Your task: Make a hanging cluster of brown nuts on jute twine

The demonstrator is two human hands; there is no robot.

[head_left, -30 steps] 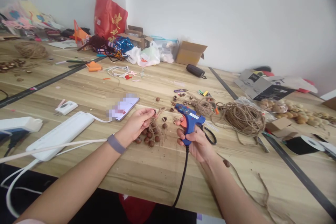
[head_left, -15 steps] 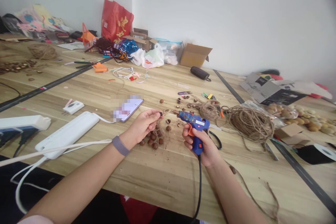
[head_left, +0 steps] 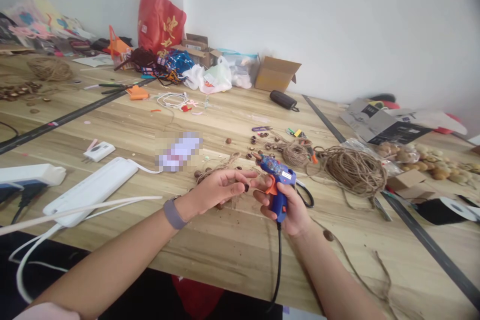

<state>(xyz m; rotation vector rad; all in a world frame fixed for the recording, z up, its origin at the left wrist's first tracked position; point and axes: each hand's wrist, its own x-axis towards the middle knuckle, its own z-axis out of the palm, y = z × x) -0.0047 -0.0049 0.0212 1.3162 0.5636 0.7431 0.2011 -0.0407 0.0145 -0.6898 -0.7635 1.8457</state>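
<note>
My right hand [head_left: 288, 205] grips a blue hot glue gun [head_left: 282, 179] by its handle, with fingers by the orange trigger. The nozzle points up and left, and a black cord hangs from the handle. My left hand [head_left: 217, 189] is closed on a small dark brown nutshell [head_left: 246, 188], pinched at the fingertips. Those fingertips are right beside my right fingers, below the nozzle; whether they touch I cannot tell. Jute twine [head_left: 225, 164] and round brown nuts lie behind and under my left hand, partly hidden by it.
Left of my hands are a phone [head_left: 180, 151], a white power strip [head_left: 90, 191] and cables. To the right lie a big twine coil [head_left: 354, 170], a smaller twine ball [head_left: 296, 154] and a black ribbon spool [head_left: 444, 211]. Bags, boxes and a black speaker [head_left: 284, 100] stand farther back.
My left hand has moved right and down from the nozzle tip toward my right fingers, keeping the nutshell. The glue gun now points more steeply upward. The view has shifted slightly.
</note>
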